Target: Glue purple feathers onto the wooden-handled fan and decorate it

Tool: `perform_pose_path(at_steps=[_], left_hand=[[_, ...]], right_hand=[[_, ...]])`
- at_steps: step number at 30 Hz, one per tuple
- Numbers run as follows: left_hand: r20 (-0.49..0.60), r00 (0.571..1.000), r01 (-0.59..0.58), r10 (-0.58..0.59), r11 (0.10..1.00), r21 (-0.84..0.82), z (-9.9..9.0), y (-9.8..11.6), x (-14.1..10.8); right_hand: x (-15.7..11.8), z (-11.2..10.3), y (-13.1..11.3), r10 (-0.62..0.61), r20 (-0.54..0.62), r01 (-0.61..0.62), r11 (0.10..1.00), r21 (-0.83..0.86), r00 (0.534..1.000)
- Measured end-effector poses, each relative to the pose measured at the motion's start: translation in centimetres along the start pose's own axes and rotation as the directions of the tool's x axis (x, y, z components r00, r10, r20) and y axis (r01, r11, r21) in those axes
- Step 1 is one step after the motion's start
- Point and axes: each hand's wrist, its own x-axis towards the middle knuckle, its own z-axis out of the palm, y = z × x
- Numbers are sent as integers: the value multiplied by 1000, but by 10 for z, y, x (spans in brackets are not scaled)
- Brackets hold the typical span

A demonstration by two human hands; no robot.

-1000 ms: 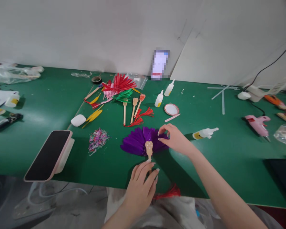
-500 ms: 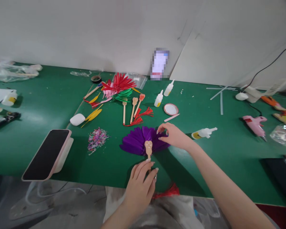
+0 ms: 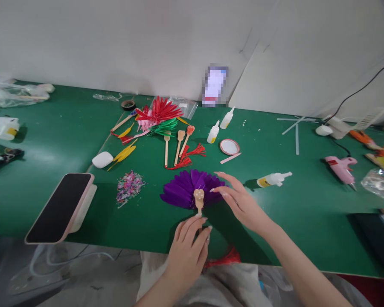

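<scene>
A purple feather fan [image 3: 179, 189] lies spread on the green table in front of me, with a pale wooden piece [image 3: 199, 197] and its handle at the base. Several small white dots sit on the rounded head of that wood. My left hand [image 3: 190, 243] rests over the handle and holds it down, hiding most of it. Over the fan's right side, my right hand [image 3: 240, 202] is open, thumb and fingers apart at the feather edge; whether the fingertips touch the feathers I cannot tell. A red tassel [image 3: 225, 258] hangs at the table's front edge, below my left hand.
Left of the fan are a pile of colourful bits [image 3: 130, 187] and a phone [image 3: 60, 209] on a stand. Behind lie wooden sticks [image 3: 179, 147], red feathers [image 3: 161, 111], glue bottles [image 3: 213, 133] and a round lid [image 3: 229, 146]. A pink glue gun [image 3: 341, 168] is on the right.
My right hand has turned and shifted down and slightly right, its fingers now stretched out instead of curled. My left hand stays on the handle; the fan has barely moved.
</scene>
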Motion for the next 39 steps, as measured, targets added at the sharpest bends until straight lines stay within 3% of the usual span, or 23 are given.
perform_pose_path(at_steps=[3, 7, 10, 12, 14, 17, 21, 25, 28, 33, 39], left_hand=[[-7, 1000, -5, 5, 1000, 2, 1, 0, 0], [-11, 1000, -2, 2, 1000, 5, 1, 0, 0], [-13, 1000, -2, 3, 1000, 7, 1, 0, 0], [-20, 1000, -8, 8, 1000, 10, 1, 0, 0], [-27, 1000, -13, 14, 1000, 16, 1, 0, 1], [-23, 1000, -11, 12, 1000, 24, 1, 0, 0], [-19, 1000, -10, 10, 999, 34, 1, 0, 0], [-18, 1000, -11, 12, 999, 48, 0, 0, 1], [-23, 1000, -5, 6, 998, 58, 0, 0, 1], [-23, 1000, -1, 2, 999, 48, 1, 1, 1], [-29, 1000, 1, 1, 998, 55, 0, 1, 1]], right_hand=[[-1, 4, 4, 70, -55, -67, 996, 53, 996], [10, 4, 4, 33, -21, -32, 999, 42, 999], [18, 3, 7, -3, -9, 2, 998, -67, 1000], [19, 0, 13, 7, -82, -23, 980, -200, 997], [18, -5, 18, 40, -224, -109, 947, -303, 974], [11, -9, 18, 82, -335, -181, 944, -276, 939], [-2, 4, 2, 13, -105, -26, 992, -122, 994], [-7, 28, -2, -86, 42, 92, 983, -158, 995], [-1, 35, 12, -46, -17, 41, 970, -238, 999], [12, 30, 29, 62, -243, -120, 965, -231, 968], [27, 35, 19, -64, -34, 55, 972, -227, 997]])
